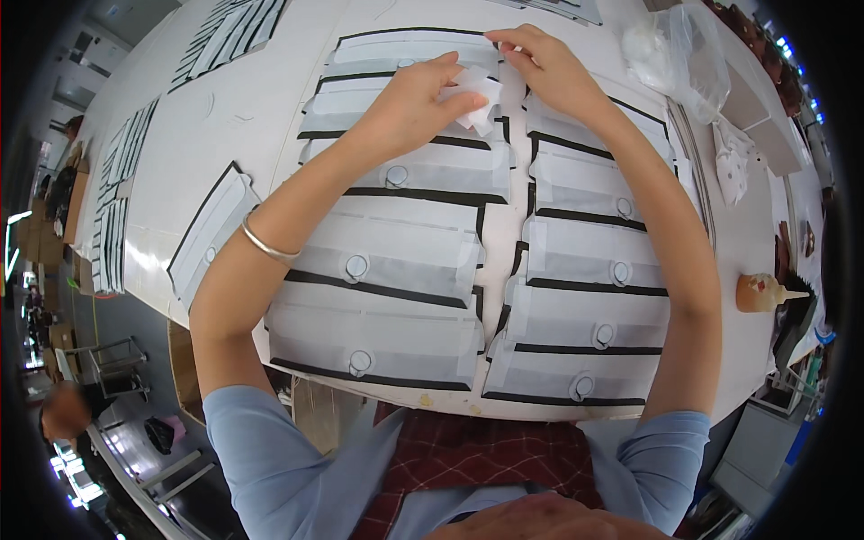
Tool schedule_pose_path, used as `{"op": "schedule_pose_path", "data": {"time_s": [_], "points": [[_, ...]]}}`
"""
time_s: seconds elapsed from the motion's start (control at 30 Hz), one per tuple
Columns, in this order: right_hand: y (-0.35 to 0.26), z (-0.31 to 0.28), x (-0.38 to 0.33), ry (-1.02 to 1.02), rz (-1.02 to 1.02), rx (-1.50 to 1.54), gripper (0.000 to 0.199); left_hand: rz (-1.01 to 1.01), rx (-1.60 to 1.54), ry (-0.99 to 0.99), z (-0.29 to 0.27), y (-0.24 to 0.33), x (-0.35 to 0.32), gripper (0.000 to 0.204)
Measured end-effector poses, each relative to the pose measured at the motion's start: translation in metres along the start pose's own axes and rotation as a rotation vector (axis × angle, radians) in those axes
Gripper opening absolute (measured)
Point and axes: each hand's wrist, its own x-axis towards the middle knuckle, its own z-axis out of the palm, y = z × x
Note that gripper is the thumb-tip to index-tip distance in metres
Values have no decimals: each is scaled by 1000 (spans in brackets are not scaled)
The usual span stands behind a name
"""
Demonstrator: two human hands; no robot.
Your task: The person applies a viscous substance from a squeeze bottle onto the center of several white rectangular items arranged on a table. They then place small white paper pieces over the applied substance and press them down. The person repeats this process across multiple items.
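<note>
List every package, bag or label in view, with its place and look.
Clear plastic bag: table's far right, crumpled, white contents.
Squeeze bottle: right edge, amber, lying down, pointed nozzle.
Small white piece: held in left hand, beside right hand.
No labels or screens seen.

One head-mounted fisheye, looking steeply down from above your arms at the white table [225, 126], close range; edges bend near rim.

Upper panels [409, 67] were partly covered by the left hand [416, 101] and right hand [547, 67]. Stacks at the top edge [229, 36] were cut off. Bag [688, 54] contents could not be made out.
</note>
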Motion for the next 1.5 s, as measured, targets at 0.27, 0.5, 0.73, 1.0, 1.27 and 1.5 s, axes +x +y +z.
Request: {"op": "schedule_pose_path", "data": {"time_s": [0.27,0.5,0.73,1.0,1.27,1.5], "points": [[-139,-17,-23,-347,-41,374,18,-283,-134,-52,-34,51,-98,35],[-189,18,-49,-375,-388,162,13,-257,-27,82,-23,60,-181,26],[-234,35,-84,-546,-470,151,10,-129,24,179,-8,63,-262,16],[-263,52,-86,-667,-83,581,7,-146,75,278,0,77,-331,16],[-249,90,-70,-743,156,591,14,-13,61,269,21,70,-352,8],[-239,90,-52,-795,-66,449,20,55,206,266,31,59,-350,10]]}}
